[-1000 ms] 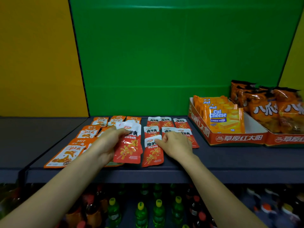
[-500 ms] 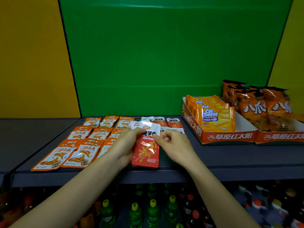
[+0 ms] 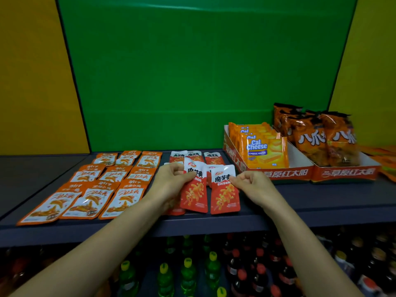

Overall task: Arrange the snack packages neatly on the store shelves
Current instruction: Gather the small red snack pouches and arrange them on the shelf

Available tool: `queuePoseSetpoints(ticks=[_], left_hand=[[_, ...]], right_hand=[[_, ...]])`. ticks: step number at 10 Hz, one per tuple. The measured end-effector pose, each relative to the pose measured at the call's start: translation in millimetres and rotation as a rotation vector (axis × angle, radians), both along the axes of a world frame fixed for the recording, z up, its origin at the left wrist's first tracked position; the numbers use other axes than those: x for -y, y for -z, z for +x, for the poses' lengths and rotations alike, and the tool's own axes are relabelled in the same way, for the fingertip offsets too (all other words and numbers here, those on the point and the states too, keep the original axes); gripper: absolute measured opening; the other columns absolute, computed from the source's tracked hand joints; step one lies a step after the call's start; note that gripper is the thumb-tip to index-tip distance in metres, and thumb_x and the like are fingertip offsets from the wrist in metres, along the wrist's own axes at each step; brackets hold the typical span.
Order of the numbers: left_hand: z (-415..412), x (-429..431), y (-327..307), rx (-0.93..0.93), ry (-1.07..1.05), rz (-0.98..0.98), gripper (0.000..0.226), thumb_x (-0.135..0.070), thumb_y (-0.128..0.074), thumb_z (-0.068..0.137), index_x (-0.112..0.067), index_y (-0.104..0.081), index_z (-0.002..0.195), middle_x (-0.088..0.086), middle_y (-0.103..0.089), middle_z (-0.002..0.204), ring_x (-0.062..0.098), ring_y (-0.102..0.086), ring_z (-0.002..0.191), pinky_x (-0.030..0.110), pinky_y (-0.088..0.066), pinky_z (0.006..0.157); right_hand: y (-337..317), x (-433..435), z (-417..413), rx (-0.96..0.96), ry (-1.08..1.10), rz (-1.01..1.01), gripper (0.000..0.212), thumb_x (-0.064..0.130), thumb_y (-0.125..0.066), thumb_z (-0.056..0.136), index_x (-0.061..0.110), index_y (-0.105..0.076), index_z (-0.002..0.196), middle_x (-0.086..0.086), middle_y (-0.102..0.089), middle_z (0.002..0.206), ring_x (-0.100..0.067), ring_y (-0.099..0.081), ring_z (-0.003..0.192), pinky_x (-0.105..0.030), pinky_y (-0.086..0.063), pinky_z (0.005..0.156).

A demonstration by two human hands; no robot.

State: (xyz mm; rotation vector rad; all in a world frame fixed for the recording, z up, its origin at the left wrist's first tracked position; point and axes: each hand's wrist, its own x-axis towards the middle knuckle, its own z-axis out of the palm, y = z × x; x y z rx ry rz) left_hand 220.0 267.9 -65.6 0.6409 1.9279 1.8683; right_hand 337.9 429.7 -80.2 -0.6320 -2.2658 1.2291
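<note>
Two red-and-white snack packets lie near the front of the dark shelf. My left hand pinches the upper edge of the left red packet, which sits slightly raised over others. My right hand pinches the white top of the right red packet. More red packets lie in a row behind them. Orange-and-white packets are laid in three columns on the left part of the shelf.
A red cardboard tray holds upright Cal Cheese wafer packs. Beside it a second tray holds orange chip bags. Drink bottles fill the level below. Green and yellow panels stand behind.
The single stack held between both hands has been split: each hand now grips its own red packet, side by side. The view has shifted left, showing the orange packets fully laid out.
</note>
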Motion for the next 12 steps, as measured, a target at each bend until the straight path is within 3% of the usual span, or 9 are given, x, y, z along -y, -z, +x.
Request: queuePoseSetpoints(ticks=[1,2,3,4,6,8,9,11,12], left_hand=[[-7.1,-3.9,7.0,-0.222,-0.055,-0.162,0.019,-0.017,-0.069,0.081,-0.014,-0.052,0.074,0.008,-0.062,0.073,0.017,-0.063,0.062,0.022,-0.051,0.05],[-8.3,-6.0,9.4,-0.436,-0.114,-0.279,0.024,-0.025,-0.071,0.079,-0.016,-0.051,0.07,0.003,-0.056,0.069,0.02,-0.057,0.069,0.035,-0.049,0.068],[-8.2,-6.4,9.9,-0.699,-0.16,-0.459,0.029,-0.033,-0.067,0.082,-0.02,-0.048,0.064,-0.006,-0.051,0.064,0.015,-0.051,0.067,0.027,-0.039,0.064],[-8.6,-5.4,9.8,-0.819,-0.199,-0.575,0.031,-0.04,-0.061,0.084,-0.023,-0.045,0.063,-0.007,-0.051,0.067,0.017,-0.053,0.074,0.027,-0.038,0.064],[-3.3,-8.2,9.2,-1.102,-0.261,-0.776,0.036,-0.045,-0.048,0.09,-0.011,-0.059,0.087,0.007,-0.064,0.091,0.024,-0.057,0.095,0.032,-0.043,0.073],[-3.9,-10.3,10.0,-1.188,-0.247,-0.928,0.04,-0.045,-0.043,0.092,-0.009,-0.059,0.088,0.011,-0.065,0.095,0.026,-0.056,0.097,0.033,-0.042,0.074],[-6.7,-10.2,11.9,-1.197,-0.23,-0.95,0.039,-0.047,-0.043,0.091,-0.011,-0.052,0.079,0.01,-0.065,0.092,0.025,-0.055,0.098,0.034,-0.043,0.074],[-6.0,2.4,0.1,-1.272,-0.297,-0.8,0.033,-0.041,-0.046,0.092,-0.01,-0.057,0.097,0.01,-0.064,0.091,0.027,-0.052,0.099,0.035,-0.037,0.081],[-10.2,29.0,-17.6,-1.257,-0.339,-0.437,0.022,-0.034,-0.054,0.089,-0.013,-0.058,0.09,0.003,-0.058,0.072,0.026,-0.053,0.084,0.034,-0.035,0.073]], right_hand=[[4.5,-3.9,-2.6,0.062,0.044,0.099,0.022,0.036,-0.063,0.086,0.017,-0.062,0.075,0.007,-0.058,0.065,-0.015,-0.062,0.08,-0.028,-0.046,0.071],[6.5,-5.0,-3.4,0.144,0.096,0.222,0.025,0.042,-0.06,0.087,0.027,-0.055,0.068,0.01,-0.056,0.068,-0.012,-0.058,0.078,-0.03,-0.046,0.071],[9.1,-5.0,-3.0,0.182,0.125,0.29,0.027,0.045,-0.058,0.087,0.028,-0.052,0.067,0.012,-0.056,0.07,-0.014,-0.058,0.081,-0.034,-0.048,0.075],[8.6,-1.3,-2.8,0.205,0.149,0.335,0.029,0.047,-0.056,0.087,0.028,-0.05,0.066,0.013,-0.055,0.071,-0.016,-0.06,0.086,-0.035,-0.048,0.076],[6.4,4.6,-3.3,0.249,0.172,0.422,0.026,0.047,-0.054,0.089,0.024,-0.055,0.077,0.003,-0.064,0.089,-0.02,-0.061,0.091,-0.036,-0.049,0.077],[3.2,8.1,-3.9,0.285,0.171,0.469,0.029,0.045,-0.051,0.091,0.017,-0.058,0.086,0.001,-0.063,0.092,-0.02,-0.059,0.094,-0.034,-0.046,0.075],[1.9,8.6,-3.9,0.298,0.165,0.476,0.032,0.044,-0.052,0.091,0.013,-0.06,0.089,-0.002,-0.065,0.094,-0.021,-0.059,0.094,-0.035,-0.049,0.075],[-5.3,9.5,1.2,0.301,0.154,0.491,0.026,0.039,-0.049,0.094,0.014,-0.057,0.092,-0.006,-0.063,0.098,-0.024,-0.058,0.097,-0.036,-0.049,0.077],[-23.3,12.6,16.6,0.265,0.175,0.541,0.026,0.037,-0.048,0.095,0.015,-0.061,0.101,-0.003,-0.065,0.092,-0.022,-0.062,0.09,-0.036,-0.051,0.076]])
